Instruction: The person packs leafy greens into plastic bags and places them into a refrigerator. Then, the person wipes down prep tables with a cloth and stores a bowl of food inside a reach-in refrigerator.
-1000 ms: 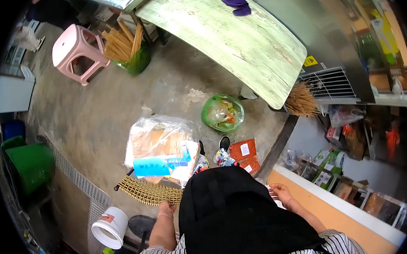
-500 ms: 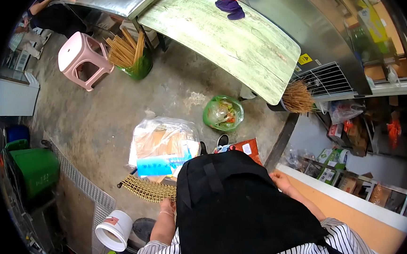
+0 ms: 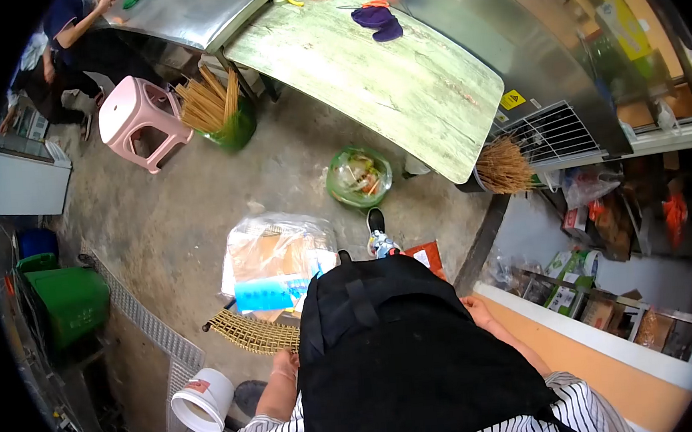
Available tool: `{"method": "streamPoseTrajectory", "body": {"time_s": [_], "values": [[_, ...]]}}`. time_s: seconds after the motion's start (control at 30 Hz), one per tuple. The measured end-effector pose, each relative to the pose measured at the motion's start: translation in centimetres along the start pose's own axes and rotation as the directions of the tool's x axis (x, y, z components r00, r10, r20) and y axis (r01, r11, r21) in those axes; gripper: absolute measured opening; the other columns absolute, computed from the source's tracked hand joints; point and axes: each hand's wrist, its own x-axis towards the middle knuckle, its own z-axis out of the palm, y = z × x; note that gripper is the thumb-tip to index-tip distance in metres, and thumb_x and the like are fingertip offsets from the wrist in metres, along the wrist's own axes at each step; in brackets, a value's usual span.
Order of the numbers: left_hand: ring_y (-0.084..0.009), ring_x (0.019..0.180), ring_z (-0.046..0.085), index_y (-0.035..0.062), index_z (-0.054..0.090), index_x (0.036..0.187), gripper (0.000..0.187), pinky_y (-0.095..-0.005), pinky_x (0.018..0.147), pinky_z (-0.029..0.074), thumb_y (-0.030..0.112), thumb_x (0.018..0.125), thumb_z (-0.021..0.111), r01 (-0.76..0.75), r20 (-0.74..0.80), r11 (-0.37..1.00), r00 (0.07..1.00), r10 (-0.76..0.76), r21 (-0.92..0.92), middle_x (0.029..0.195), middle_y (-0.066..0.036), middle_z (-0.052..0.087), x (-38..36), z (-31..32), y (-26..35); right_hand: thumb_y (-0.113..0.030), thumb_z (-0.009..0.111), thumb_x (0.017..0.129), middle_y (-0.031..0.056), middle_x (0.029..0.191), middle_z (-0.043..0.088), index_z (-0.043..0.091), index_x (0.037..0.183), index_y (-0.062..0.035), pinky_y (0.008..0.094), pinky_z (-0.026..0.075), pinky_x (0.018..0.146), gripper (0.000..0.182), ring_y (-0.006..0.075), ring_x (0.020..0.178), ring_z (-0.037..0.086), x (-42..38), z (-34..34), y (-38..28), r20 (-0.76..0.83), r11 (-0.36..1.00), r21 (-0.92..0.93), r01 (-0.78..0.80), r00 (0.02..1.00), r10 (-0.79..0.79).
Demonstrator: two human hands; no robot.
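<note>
A black backpack (image 3: 403, 348) worn on my front fills the lower middle of the view. My left hand (image 3: 286, 363) is low at its left side, right at the lower edge of a curved woven wicker strip (image 3: 254, 332), with its fingers partly behind the bag. On the other side, my right hand (image 3: 476, 310) is at the bag's right edge, beside the orange panel (image 3: 565, 361) with a white rim. Its fingertips are hidden by the bag, so I cannot tell what they hold. My shoe (image 3: 375, 219) and patterned trouser leg reach forward past the bag.
Ahead stands a green-lined waste bin (image 3: 359, 179). Plastic-wrapped cardboard (image 3: 272, 253) lies on the floor at left. A pale table (image 3: 377, 85), a pink stool (image 3: 139, 122), a bin of sticks (image 3: 218, 112) and a white bucket (image 3: 203, 402) surround the floor. Two people (image 3: 82, 50) are at upper left.
My one foot has stepped forward, nearer the waste bin. The left hand sits slightly lower against the wicker strip. More of the people at upper left shows as the view shifts.
</note>
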Motion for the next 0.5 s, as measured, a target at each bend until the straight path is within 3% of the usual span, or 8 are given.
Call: {"method": "streamPoseTrajectory", "body": {"time_s": [0.13, 0.2, 0.27, 0.37, 0.43, 0.5], "values": [[-0.0266, 0.081, 0.057, -0.0001, 0.05, 0.105, 0.035, -0.0334, 0.072, 0.046, 0.004, 0.071, 0.055, -0.13, -0.206, 0.98, 0.966, 0.159, 0.149, 0.094, -0.017, 0.057, -2.5, 1.6, -0.7, -0.006, 0.053, 0.083, 0.0054, 0.084, 0.062, 0.059, 0.096, -0.0008, 0.0243, 0.046, 0.066, 0.014, 0.0131, 0.073, 0.057, 1.3, -1.7, -1.3, 0.049, 1.0, -0.003, 0.018, 0.999, -0.017], [-0.0266, 0.083, 0.057, -0.0003, 0.05, 0.105, 0.036, -0.0332, 0.073, 0.046, 0.003, 0.07, 0.056, -0.24, -0.391, 0.903, 0.839, 0.377, 0.357, 0.094, -0.017, 0.058, -6.0, 3.6, -0.3, -0.006, 0.053, 0.084, 0.0056, 0.085, 0.062, 0.059, 0.095, -0.0006, 0.0242, 0.046, 0.066, 0.014, 0.0132, 0.073, 0.057, 2.3, -2.4, -2.6, 0.072, 0.998, -0.057, 0.019, 0.997, -0.015], [-0.0267, 0.084, 0.057, -0.0005, 0.05, 0.105, 0.037, -0.0331, 0.075, 0.045, 0.002, 0.068, 0.056, -0.29, -0.474, 0.824, 0.704, 0.528, 0.488, 0.095, -0.017, 0.058, -9.0, 5.9, 0.4, -0.007, 0.053, 0.084, 0.0058, 0.085, 0.062, 0.059, 0.096, 0.0002, 0.0243, 0.046, 0.068, 0.015, 0.0129, 0.074, 0.057, 3.2, -2.8, -5.0, 0.099, 0.998, -0.034, 0.044, 0.994, -0.04], [-0.0255, 0.082, 0.058, -0.0006, 0.055, 0.1, 0.031, -0.0322, 0.076, 0.045, 0.002, 0.069, 0.057, -0.408, -0.319, 0.782, 0.748, 0.582, 0.471, 0.091, -0.015, 0.059, -8.8, 7.7, 1.0, -0.011, 0.055, 0.086, 0.004, 0.086, 0.062, 0.059, 0.097, -0.0001, 0.0235, 0.045, 0.072, 0.016, 0.0115, 0.076, 0.057, 6.0, -2.9, -8.4, 0.144, 0.986, -0.081, 0.144, 0.981, -0.131], [-0.0226, 0.082, 0.058, -0.0003, 0.059, 0.096, 0.025, -0.0313, 0.075, 0.045, 0.002, 0.07, 0.058, -0.411, -0.317, 0.778, 0.745, 0.587, 0.475, 0.089, -0.013, 0.06, -9.2, 9.9, 1.7, -0.011, 0.053, 0.086, 0.0038, 0.087, 0.062, 0.059, 0.098, -0.0009, 0.0233, 0.045, 0.071, 0.017, 0.0115, 0.076, 0.057, 8.0, -2.8, -9.8, 0.223, 0.986, -0.08, 0.149, 0.966, -0.128], [-0.0194, 0.082, 0.057, 0.0005, 0.06, 0.096, 0.025, -0.0289, 0.074, 0.045, 0.0, 0.071, 0.058, -0.584, -0.212, 0.789, 0.761, 0.613, 0.19, 0.088, -0.012, 0.059, -7.9, 12.2, 3.1, -0.01, 0.051, 0.087, 0.0032, 0.089, 0.061, 0.059, 0.101, -0.0025, 0.0229, 0.045, 0.07, 0.018, 0.0115, 0.076, 0.057, 10.6, -2.0, -11.6, 0.349, 0.982, -0.055, 0.183, 0.925, -0.153]]}}
